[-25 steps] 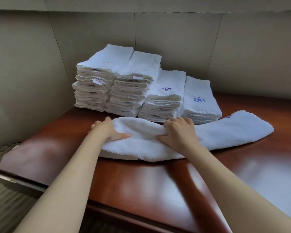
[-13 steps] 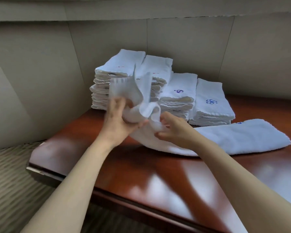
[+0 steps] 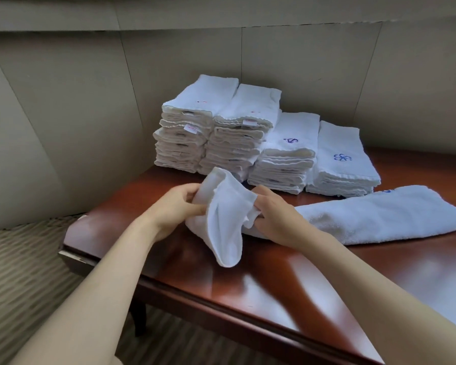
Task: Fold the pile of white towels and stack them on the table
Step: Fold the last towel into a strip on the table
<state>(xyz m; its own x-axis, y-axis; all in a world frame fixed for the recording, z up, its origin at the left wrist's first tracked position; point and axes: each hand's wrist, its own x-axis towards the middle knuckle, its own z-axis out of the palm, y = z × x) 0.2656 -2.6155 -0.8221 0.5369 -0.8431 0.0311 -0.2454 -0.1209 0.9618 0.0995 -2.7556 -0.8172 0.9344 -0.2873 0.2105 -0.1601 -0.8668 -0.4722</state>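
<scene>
A long white towel [image 3: 379, 214] lies on the reddish wooden table [image 3: 261, 283], its right part flat with a blue mark near the far edge. Its left end [image 3: 221, 227] is lifted off the table and hangs down in a loose fold. My left hand [image 3: 177, 206] grips that raised end from the left. My right hand [image 3: 277, 214] grips the towel from the right, fingers curled into the cloth. Behind them stand several stacks of folded white towels [image 3: 248, 138], the two left ones taller.
Beige padded wall panels [image 3: 90, 114] close in the corner behind and left of the stacks. The table's front edge [image 3: 221, 309] runs diagonally below my arms. Striped carpet [image 3: 19, 280] lies to the left and below.
The towel's left end lay flat under both hands, then my left hand lifted it high. Now that end has come down lower and droops toward me between both hands.
</scene>
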